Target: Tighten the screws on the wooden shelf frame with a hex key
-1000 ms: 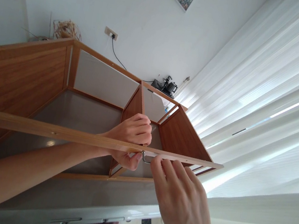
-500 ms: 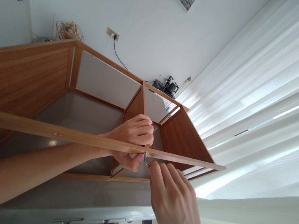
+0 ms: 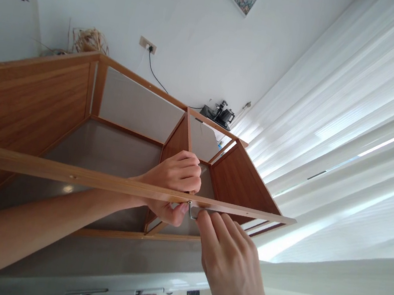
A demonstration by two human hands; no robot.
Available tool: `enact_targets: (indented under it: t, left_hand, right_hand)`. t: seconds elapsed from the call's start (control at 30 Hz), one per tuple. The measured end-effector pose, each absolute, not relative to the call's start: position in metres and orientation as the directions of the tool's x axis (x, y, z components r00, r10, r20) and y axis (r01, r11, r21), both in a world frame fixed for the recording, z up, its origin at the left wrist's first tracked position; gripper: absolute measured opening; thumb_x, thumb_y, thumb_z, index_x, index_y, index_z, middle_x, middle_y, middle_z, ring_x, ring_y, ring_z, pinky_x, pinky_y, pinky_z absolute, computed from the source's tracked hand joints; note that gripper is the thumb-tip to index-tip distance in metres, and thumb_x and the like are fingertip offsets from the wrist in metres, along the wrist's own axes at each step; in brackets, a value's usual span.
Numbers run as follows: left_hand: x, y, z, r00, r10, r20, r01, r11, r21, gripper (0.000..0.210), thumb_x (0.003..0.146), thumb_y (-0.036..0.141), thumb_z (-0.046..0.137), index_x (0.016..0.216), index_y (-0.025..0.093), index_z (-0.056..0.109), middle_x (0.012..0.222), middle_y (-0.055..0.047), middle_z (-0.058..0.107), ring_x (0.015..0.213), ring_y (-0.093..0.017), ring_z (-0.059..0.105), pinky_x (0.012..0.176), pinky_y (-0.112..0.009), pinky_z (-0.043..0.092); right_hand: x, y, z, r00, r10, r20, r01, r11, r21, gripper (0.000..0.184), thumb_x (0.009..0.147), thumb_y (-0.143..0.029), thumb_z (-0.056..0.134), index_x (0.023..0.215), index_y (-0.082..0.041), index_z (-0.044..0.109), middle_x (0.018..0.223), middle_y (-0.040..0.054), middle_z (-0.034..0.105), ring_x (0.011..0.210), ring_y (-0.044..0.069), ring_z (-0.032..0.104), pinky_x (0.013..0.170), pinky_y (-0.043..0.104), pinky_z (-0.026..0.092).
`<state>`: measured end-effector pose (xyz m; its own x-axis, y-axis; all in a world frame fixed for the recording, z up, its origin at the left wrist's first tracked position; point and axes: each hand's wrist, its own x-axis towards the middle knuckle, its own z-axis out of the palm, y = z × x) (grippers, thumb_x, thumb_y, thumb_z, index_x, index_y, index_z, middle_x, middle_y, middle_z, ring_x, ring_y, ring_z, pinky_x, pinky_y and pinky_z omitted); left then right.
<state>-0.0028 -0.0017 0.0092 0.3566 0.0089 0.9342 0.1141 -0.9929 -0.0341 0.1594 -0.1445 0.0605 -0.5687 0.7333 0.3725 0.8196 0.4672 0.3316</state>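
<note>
Where the hands meet: while the left hand (image 3: 180,172) is closed about the long, slim, light-brown wooden rail (image 3: 44,167) at its joint, the right hand (image 3: 234,250) pinches the free end of a small, bent, silver-coloured metal key (image 3: 190,211).
Left grip: clenched, knuckles showing above the rail and thumb below it, the thumb tip just beside the key; the rail hides part of the palm.
Right grip: grasping the key between thumb and fingertips, the other fingers curled.
Key: its upper end meets the rail near the left thumb, and its bent arm points toward the right hand.
Frame: the rail runs across the near side of an open, reddish-brown wooden frame, with a flat wooden divider (image 3: 176,139) behind the left hand, a broad wooden side panel (image 3: 29,102) at picture left and another wooden end panel (image 3: 247,179) at picture right.
Wall side: a beige socket plate (image 3: 147,45) carries a black cord (image 3: 156,75); a black kettle (image 3: 227,116) stands beyond the frame.
Window side: long, white, pleated curtains (image 3: 351,159) hang at picture right.
</note>
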Motion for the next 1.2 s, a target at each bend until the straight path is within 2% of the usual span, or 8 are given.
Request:
enact_targets:
  t: [0.1,0.3,0.43,0.83,1.2]
  left_hand:
    - [-0.003,-0.002,0.009,0.360,0.007,0.933,0.115,-0.993,-0.037,0.016,0.063,0.027,0.044,0.075,0.023,0.034,0.065,-0.001,0.044,0.065,-0.020,0.042,0.079,-0.047,0.049]
    - [-0.002,0.000,0.008,0.343,-0.011,0.939,0.103,-0.993,-0.050,0.014,0.067,0.028,0.044,0.076,0.023,0.036,0.066,-0.001,0.045,0.066,-0.020,0.043,0.079,-0.048,0.048]
    - [-0.002,0.001,0.007,0.342,-0.014,0.940,0.100,-0.994,-0.051,0.011,0.071,0.030,0.044,0.076,0.022,0.037,0.067,-0.001,0.045,0.067,-0.020,0.044,0.080,-0.049,0.048]
    - [-0.002,0.001,0.006,0.343,-0.010,0.939,0.101,-0.994,-0.048,0.011,0.072,0.030,0.044,0.076,0.023,0.037,0.067,-0.001,0.045,0.067,-0.020,0.044,0.081,-0.049,0.048]
    - [-0.001,0.000,0.005,0.337,0.000,0.941,0.118,-0.992,-0.042,0.010,0.073,0.030,0.042,0.076,0.023,0.036,0.067,-0.001,0.044,0.067,-0.020,0.044,0.081,-0.048,0.048]
  right_hand:
    - [0.158,-0.144,0.068,-0.571,0.736,0.363,0.814,0.450,0.366,0.024,0.087,0.005,0.043,0.089,-0.018,0.052,0.077,0.0005,0.052,0.067,0.017,0.042,0.060,0.032,0.028]
    - [0.155,-0.148,0.080,-0.613,0.720,0.324,0.741,0.382,0.552,0.027,0.085,0.002,0.047,0.105,-0.012,0.058,0.082,0.0050,0.057,0.070,0.018,0.049,0.059,0.032,0.033]
    - [0.150,-0.151,0.088,-0.608,0.736,0.298,0.721,0.355,0.595,0.030,0.083,0.001,0.047,0.107,-0.011,0.059,0.081,0.0060,0.058,0.071,0.019,0.051,0.059,0.033,0.035]
    - [0.142,-0.150,0.104,-0.618,0.719,0.317,0.712,0.340,0.615,0.026,0.076,0.000,0.051,0.094,-0.016,0.059,0.076,0.0041,0.054,0.068,0.020,0.046,0.061,0.034,0.033]
    - [0.145,-0.145,0.113,-0.653,0.703,0.281,0.684,0.389,0.617,0.023,0.077,-0.004,0.057,0.095,-0.018,0.059,0.075,0.0021,0.049,0.067,0.019,0.042,0.061,0.034,0.028]
